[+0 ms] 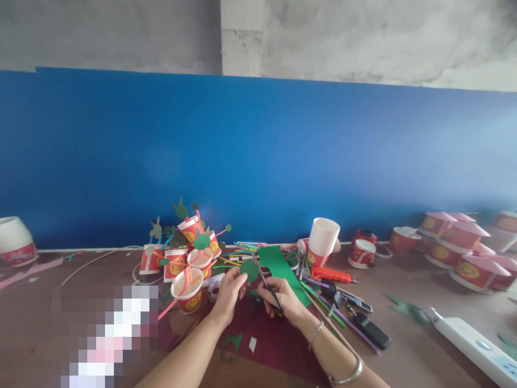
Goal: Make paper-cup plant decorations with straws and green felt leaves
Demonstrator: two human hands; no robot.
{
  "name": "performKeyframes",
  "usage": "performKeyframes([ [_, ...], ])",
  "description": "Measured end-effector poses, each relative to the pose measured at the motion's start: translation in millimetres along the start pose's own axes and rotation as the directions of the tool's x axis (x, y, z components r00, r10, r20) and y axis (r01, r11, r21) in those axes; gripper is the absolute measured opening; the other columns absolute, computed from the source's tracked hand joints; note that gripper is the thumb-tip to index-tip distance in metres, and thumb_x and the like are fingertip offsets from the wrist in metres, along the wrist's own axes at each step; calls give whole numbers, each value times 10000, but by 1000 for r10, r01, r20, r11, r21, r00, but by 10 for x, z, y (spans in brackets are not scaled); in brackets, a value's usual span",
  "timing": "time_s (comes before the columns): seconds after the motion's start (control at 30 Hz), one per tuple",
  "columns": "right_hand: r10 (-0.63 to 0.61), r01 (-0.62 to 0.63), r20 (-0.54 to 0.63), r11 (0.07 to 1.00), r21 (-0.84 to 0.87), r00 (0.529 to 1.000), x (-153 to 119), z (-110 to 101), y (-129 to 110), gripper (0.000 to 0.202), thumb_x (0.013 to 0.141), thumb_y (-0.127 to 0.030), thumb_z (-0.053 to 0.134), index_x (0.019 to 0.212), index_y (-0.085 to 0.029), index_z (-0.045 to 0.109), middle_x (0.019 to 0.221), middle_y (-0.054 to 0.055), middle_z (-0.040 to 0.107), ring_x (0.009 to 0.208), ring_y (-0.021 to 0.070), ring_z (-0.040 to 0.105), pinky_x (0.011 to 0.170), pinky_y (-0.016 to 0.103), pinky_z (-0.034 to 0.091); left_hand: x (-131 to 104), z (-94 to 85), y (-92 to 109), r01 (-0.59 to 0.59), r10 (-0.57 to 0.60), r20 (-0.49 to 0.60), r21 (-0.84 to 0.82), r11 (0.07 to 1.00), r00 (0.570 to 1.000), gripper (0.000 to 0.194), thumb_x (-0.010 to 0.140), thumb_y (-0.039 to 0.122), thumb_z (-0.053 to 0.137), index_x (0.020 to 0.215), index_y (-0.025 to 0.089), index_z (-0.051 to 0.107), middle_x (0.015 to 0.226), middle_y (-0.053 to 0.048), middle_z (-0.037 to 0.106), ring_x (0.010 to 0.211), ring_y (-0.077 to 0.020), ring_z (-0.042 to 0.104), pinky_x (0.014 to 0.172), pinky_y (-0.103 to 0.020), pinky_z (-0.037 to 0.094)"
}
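A round green paper piece [249, 270] is pinched between the thumb and fingers of my left hand [229, 291]. My right hand [283, 299] is closed around the black handles of a pair of scissors [273, 297], whose blades point up and left, beside the green piece's right edge. Behind my right hand lies a long green paper strip [285, 272]. Green paper scraps [231, 345] and a small white scrap [252, 345] lie on the dark red sheet [274, 353] below my hands.
Paper cups [188, 291] with straws and green shapes cluster at left. Stacked white cups [323, 234], an orange cutter [331, 275], keys and a black fob [370, 330] lie right. Farther right are pink-topped cups [472, 272] and a white power strip [476, 347]. A blue panel [258, 161] stands behind.
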State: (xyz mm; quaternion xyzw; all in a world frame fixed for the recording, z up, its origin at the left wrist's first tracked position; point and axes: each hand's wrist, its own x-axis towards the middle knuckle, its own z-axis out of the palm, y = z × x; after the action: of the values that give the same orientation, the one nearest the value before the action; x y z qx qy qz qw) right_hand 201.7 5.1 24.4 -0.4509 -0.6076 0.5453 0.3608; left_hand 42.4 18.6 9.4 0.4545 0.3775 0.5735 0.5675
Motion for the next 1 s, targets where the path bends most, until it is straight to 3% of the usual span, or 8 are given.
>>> performKeyframes([
  [0.5, -15, 15, 5, 1000, 2, 1000, -13, 13, -32, 265, 710, -408, 624, 686, -155, 548, 393, -47, 529, 290, 60, 422, 289, 142, 230, -8, -3, 8, -7, 7, -2, 12, 1000, 1000, 265, 692, 375, 633, 648, 170, 471, 507, 64, 479, 417, -50, 361, 415, -181, 222],
  [0.73, -24, 24, 18, 1000, 12, 1000, -4, 17, -17, 244, 702, -384, 626, 669, -156, 545, 371, -57, 506, 289, 59, 404, 304, 152, 284, 3, -11, -6, -31, 31, -26, 0, 1000, 999, 284, 697, 378, 640, 629, 173, 456, 486, 72, 445, 420, -51, 355, 414, -183, 221],
  [1.0, -3, 2, -34, 1000, -21, 999, 25, 4, 25, 325, 713, -462, 603, 750, -142, 562, 401, -47, 531, 287, 71, 438, 276, 148, 252, -9, -3, 19, -41, 41, -46, 3, 999, 998, 295, 700, 387, 648, 651, 176, 447, 503, 75, 436, 436, -54, 361, 413, -180, 235],
])
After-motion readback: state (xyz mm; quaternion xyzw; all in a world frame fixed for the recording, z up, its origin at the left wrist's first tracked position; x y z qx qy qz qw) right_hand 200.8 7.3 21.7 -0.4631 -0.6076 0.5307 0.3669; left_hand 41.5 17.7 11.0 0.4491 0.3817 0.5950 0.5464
